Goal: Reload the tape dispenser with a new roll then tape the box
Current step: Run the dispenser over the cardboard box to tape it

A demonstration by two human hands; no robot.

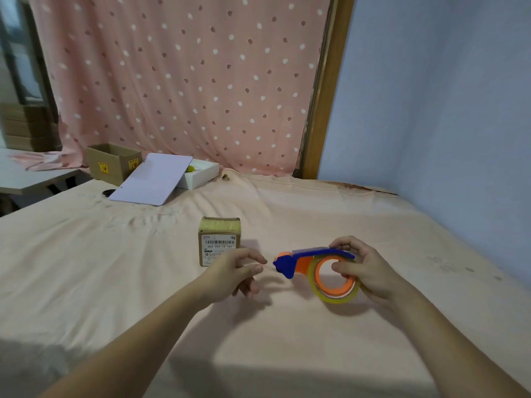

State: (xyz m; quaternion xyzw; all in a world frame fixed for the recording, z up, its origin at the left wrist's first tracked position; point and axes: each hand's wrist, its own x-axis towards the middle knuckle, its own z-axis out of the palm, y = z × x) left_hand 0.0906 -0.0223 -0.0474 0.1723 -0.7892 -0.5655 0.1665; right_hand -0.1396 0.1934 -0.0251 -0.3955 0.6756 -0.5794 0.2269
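A blue and orange tape dispenser point(298, 261) is held above the cloth-covered table, with a clear yellowish tape roll point(334, 295) seated on its orange hub. My right hand point(363, 268) grips the dispenser and roll, thumb through the hub's hole and fingers over the top. My left hand point(240, 272) hovers just left of the dispenser's blue nose, thumb and forefinger pinched together; whether a tape end lies between them I cannot tell. A small brown cardboard box point(219, 241) with a barcode label stands behind my left hand, its top covered in tape.
At the back left lie an open cardboard box point(113, 163), a white box point(202, 175) with its pale lid point(153, 179) leaning on it, and a small dark object point(109, 193). A blue wall bounds the right side. A spotted pink curtain hangs behind.
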